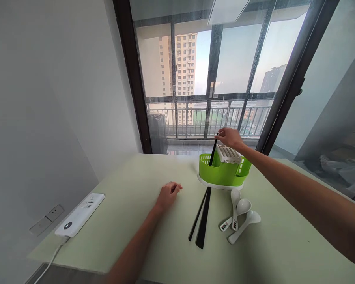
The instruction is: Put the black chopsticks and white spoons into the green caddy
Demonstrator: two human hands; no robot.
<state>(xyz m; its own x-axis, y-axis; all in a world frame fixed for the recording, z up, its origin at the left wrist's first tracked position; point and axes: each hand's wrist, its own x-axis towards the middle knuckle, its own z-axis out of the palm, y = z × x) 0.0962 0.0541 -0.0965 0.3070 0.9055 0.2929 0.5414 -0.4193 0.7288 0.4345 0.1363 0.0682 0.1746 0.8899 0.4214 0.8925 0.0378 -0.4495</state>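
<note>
My right hand (229,137) pinches the upper end of black chopsticks (213,153), whose lower end is inside the left compartment of a green utensil holder (221,173). How many it holds I cannot make out. The holder has a white base and a white slotted rack (229,154) in its middle. On the table, my left hand (168,195) rests with its fingers loosely curled and nothing visible in them. More black chopsticks (204,221) lie in front of the holder, right of my left hand. Three white spoons (245,226) lie partly overlapping, further right.
A white power strip (80,215) with a cable lies along the left edge of the pale green table (121,236). A wall socket (53,213) is on the left wall. Behind the table stands a dark-framed glass door (136,86), with a balcony railing beyond.
</note>
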